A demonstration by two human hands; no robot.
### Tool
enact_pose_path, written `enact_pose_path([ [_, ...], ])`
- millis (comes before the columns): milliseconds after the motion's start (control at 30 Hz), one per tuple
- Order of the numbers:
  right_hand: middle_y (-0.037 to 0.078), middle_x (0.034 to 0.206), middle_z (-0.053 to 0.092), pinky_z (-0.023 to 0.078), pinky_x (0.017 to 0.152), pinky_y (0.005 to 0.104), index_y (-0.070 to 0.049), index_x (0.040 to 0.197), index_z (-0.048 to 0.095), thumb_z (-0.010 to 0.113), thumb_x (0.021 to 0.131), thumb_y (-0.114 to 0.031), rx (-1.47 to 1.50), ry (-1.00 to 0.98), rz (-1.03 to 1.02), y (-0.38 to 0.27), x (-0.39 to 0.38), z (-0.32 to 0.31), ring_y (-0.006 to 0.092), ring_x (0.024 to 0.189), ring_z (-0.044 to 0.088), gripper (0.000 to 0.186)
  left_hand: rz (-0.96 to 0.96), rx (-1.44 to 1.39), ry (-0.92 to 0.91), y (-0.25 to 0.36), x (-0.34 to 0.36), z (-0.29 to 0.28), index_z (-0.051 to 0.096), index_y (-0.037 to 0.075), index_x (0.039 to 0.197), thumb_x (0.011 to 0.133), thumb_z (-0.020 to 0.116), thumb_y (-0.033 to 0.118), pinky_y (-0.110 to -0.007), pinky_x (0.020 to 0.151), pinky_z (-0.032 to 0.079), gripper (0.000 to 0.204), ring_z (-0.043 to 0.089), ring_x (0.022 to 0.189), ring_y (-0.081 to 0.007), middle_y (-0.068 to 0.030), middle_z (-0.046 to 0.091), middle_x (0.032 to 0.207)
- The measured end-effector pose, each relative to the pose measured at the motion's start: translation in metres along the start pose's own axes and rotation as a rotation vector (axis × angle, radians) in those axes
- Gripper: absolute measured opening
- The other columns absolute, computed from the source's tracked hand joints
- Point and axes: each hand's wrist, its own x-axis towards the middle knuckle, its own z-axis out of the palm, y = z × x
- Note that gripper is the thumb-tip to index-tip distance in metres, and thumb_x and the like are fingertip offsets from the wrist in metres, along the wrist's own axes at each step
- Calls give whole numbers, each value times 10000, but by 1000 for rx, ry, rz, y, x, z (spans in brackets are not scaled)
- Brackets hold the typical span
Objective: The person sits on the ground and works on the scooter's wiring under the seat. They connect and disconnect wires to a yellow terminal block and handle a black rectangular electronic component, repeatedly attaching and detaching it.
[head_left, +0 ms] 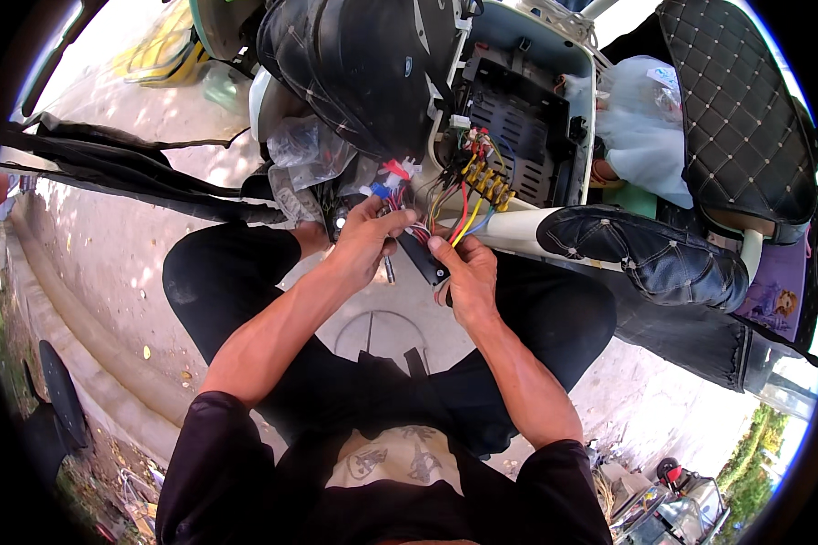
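Both my hands are closed around parts of a wiring bundle above the ground between my knees. My left hand (371, 241) pinches thin wires (398, 202) that end in a blue connector (380, 191), with red and white connectors (396, 169) just beyond. My right hand (465, 274) grips a flat black box (424, 261) by its right end, thumb on top. Thick red, yellow and blue wires (468, 218) run past that thumb up to a yellow terminal block (489, 184). How the fingers sit underneath is hidden.
Ahead, an electric scooter's open compartment (589, 127) has a slotted black tray (513, 113) inside. A black seat (354, 73) is tipped up at its left. A padded black armrest (645, 245) and quilted backrest (745, 109) are at right. Clear plastic bags (309, 150) hang left.
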Motion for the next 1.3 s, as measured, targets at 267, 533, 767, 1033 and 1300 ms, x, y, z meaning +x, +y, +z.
enact_pose_path([
  [267,39,984,701,505,814,281,-11,1095,661,712,938,-95,110,28,-144,10,8,9,108,871,623,185,121,-130,71,0,-8,2,688,7,1128,821,706,61,-225,516,337,311,512,699,-62,-16,674,915],
  [533,23,991,688,440,895,261,-40,1096,665,669,992,-163,342,61,-130,11,14,16,94,934,599,161,158,-238,69,-6,11,-6,580,122,885,829,680,68,-241,524,347,127,526,714,-75,-71,690,1035],
  [767,19,992,669,443,877,263,-34,1154,651,630,1021,-182,287,68,-167,16,15,15,96,915,582,200,207,162,89,16,22,27,672,-23,1174,859,806,185,-231,512,381,400,614,726,-74,-49,698,917],
  [1033,24,982,663,442,864,272,-39,1159,622,638,1015,-174,233,89,-162,14,14,12,103,917,577,199,80,131,93,-5,38,18,718,5,1033,900,753,202,-242,573,387,240,583,701,-80,-29,687,872],
  [1300,50,994,655,414,915,296,-29,1098,621,614,983,-107,477,102,-164,14,21,16,129,926,575,139,-18,60,192,10,31,21,710,132,983,888,753,239,-269,562,341,149,558,714,-62,43,664,844],
])
